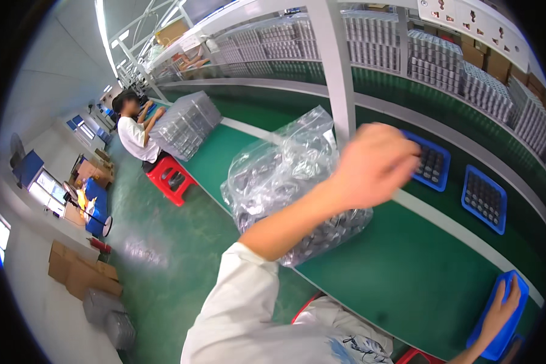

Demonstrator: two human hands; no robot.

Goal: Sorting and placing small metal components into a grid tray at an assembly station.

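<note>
My left hand (379, 164) is raised above the green bench, just right of a large clear plastic bag (285, 173) stuffed with small dark and silvery parts. Its fingers are curled and a little blurred; whatever lies inside them is hidden. My left forearm crosses in front of the bag. Down at the right, my right hand (500, 312) rests over a blue plastic tray (494, 343), fingers stretched and apart against it. Two more blue trays, a nearer one (502, 225) and one partly behind my left hand (446, 173), hold rows of small dark round pieces.
A white post (333, 67) rises behind the bag. Shelves along the back carry stacked silvery packs (434, 60) under a white socket strip (476, 27). Farther left, a large stack of clear trays (185, 124) stands before a seated person (133, 133) beside a red stool (170, 179).
</note>
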